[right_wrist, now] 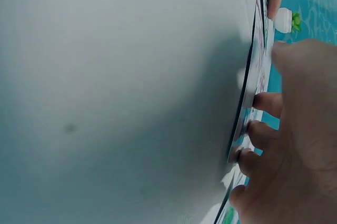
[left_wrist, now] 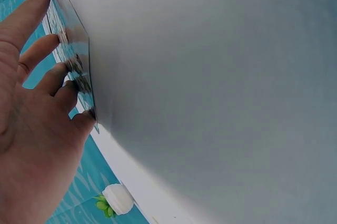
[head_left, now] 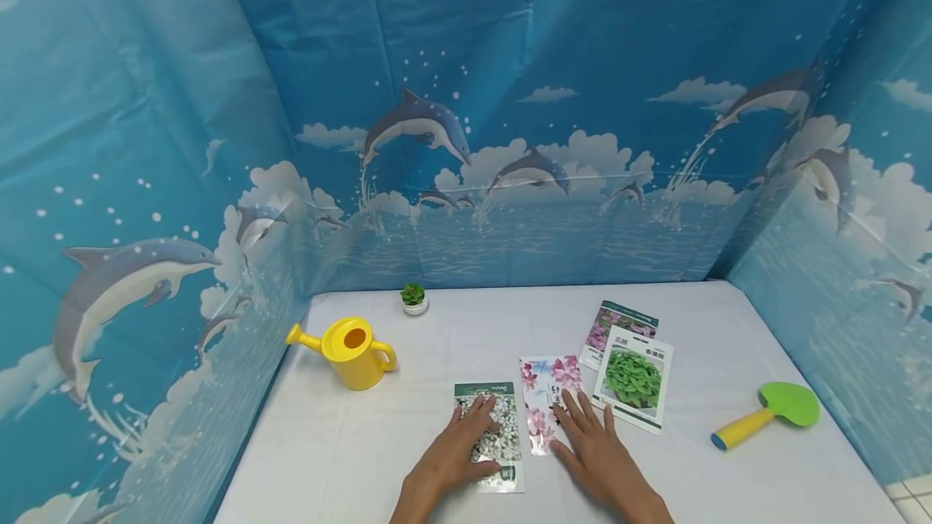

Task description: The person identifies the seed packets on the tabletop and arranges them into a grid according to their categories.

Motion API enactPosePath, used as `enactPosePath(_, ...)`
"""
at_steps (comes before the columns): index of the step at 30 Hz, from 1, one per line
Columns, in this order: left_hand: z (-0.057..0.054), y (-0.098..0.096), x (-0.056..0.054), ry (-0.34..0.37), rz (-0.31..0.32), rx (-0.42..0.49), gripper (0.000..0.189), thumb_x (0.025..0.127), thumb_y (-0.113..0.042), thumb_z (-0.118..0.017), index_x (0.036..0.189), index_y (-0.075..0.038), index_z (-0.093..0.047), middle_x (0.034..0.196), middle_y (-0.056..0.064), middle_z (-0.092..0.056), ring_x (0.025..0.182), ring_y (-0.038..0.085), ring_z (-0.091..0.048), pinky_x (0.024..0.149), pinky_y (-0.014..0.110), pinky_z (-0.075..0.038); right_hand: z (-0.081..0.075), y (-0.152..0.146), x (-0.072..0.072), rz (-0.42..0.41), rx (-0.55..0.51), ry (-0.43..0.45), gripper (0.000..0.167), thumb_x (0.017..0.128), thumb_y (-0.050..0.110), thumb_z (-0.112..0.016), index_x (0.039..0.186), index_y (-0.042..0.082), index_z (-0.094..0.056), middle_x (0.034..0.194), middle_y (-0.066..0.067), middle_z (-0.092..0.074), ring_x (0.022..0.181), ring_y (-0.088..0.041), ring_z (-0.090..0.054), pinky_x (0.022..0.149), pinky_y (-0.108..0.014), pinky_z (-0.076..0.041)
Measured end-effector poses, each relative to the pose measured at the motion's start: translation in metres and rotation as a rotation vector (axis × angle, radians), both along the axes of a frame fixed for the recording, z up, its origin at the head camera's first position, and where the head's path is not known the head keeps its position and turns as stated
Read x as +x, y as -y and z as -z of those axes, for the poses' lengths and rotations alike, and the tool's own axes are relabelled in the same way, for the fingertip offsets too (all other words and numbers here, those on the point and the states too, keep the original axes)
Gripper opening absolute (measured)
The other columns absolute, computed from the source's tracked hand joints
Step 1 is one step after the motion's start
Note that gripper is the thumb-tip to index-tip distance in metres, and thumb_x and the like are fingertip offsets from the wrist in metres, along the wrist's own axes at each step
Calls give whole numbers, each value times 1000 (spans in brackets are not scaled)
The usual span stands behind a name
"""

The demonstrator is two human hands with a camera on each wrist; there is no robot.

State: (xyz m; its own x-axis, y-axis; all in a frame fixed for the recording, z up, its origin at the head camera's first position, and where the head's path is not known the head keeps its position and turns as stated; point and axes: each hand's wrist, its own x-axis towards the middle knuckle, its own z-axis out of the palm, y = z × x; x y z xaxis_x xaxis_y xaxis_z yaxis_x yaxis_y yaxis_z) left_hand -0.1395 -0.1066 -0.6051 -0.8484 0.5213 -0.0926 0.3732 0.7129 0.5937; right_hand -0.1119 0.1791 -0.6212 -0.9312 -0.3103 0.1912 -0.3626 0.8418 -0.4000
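Note:
My left hand [head_left: 457, 453] lies with spread fingers over a seed packet [head_left: 502, 427] printed with white flowers, its fingertips touching the glossy front. Just right of it, my right hand [head_left: 599, 455] rests its fingertips on a pink-flowered seed packet [head_left: 540, 407], covering part of the lower right. In the left wrist view, the left hand's fingertips press along the white-flowered packet [left_wrist: 79, 71], which lies flat on the table. From the right wrist, the pink packet [right_wrist: 256, 55] appears edge-on under the fingers. A leafy green seed packet [head_left: 632, 378] sits close beside the right hand.
Behind the leafy packet, a purple-flowered packet [head_left: 610, 326] is partly covered. A yellow watering can [head_left: 357, 362] stands left, a small potted plant [head_left: 414, 299] at the back. On the right lies a green trowel [head_left: 790, 404] with a yellow handle. Dolphin-print curtains [head_left: 510, 241] enclose the white table [head_left: 349, 451].

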Motion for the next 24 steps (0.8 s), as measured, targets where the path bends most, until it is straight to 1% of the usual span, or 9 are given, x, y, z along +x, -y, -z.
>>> enactPosePath(4,1,0,0,3,-5,0,51,87,-32,-91,132,-22,-69,175,1,-36,164,25,-27,133,52,-19,-1,-1,5,4,28,62,65,100,37,-76,153,3,-60,169,-20,-43,156,-50,-34,118,-84,-22)
enactPosePath(10,2,1,-1,-11,3,-7,50,88,-33,-90,133,-21,-69,175,1,-36,164,25,-28,133,52,-20,-2,-1,11,23,11,180,69,100,41,-74,156,5,-56,172,-18,-37,160,-49,-26,118,-86,-15)
enactPosePath(12,2,1,-1,-16,7,-3,50,89,-33,-89,133,-20,-69,175,2,-37,164,26,-28,133,53,-20,-1,-2,14,27,4,201,69,101,42,-73,157,5,-56,172,-18,-37,160,-49,-25,117,-87,-15)
enactPosePath(15,2,1,-1,-20,11,-1,50,89,-33,-89,133,-20,-69,174,4,-37,164,28,-29,132,55,-20,0,-3,18,30,4,203,69,100,43,-73,157,6,-56,172,-17,-38,160,-50,-26,115,-88,-16)
enactPosePath(19,2,1,0,-12,6,8,50,89,-33,-89,133,-20,-69,175,3,-36,164,27,-28,133,54,-19,0,-3,22,37,32,176,69,98,42,-76,155,6,-58,171,-17,-41,158,-50,-30,114,-89,-20)
enactPosePath(22,1,2,0,-1,6,25,50,90,-33,-88,134,-19,-69,175,3,-35,164,28,-27,133,54,-19,-2,-2,23,45,41,185,70,97,41,-78,154,6,-59,170,-16,-42,158,-49,-31,115,-88,-20)
enactPosePath(24,-1,4,0,-2,0,27,50,89,-32,-88,134,-19,-68,175,4,-36,164,29,-27,132,56,-19,-3,0,24,38,30,202,70,97,41,-78,154,6,-59,171,-16,-41,158,-49,-30,116,-87,-18)
